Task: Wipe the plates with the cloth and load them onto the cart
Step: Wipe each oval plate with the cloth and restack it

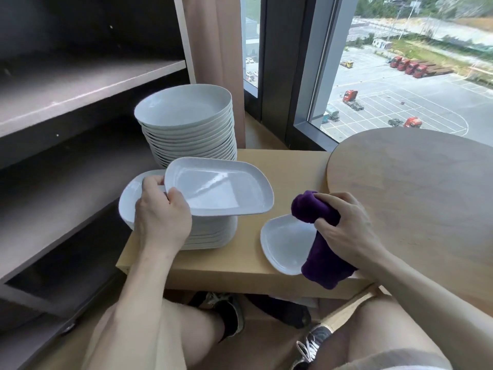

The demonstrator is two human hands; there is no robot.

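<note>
Fingers [153, 182] of the left hand [160, 217] clamp the white rounded-rectangular plate [221, 186]; right hand [344, 225], gripping the bunched purple cloth [322, 252], should wipe firmly, judging by the plate's tilt.

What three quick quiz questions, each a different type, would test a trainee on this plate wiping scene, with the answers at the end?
1. True or false: the left hand grips the lifted plate by its edge.
2. Which thing does the right hand hold? A) a sponge B) the purple cloth C) a plate
3. Fill in: the single plate lies on the low table, partly under the ____.

Key: 1 true; 2 B; 3 cloth. The tall stack stands behind the near stack.
</note>
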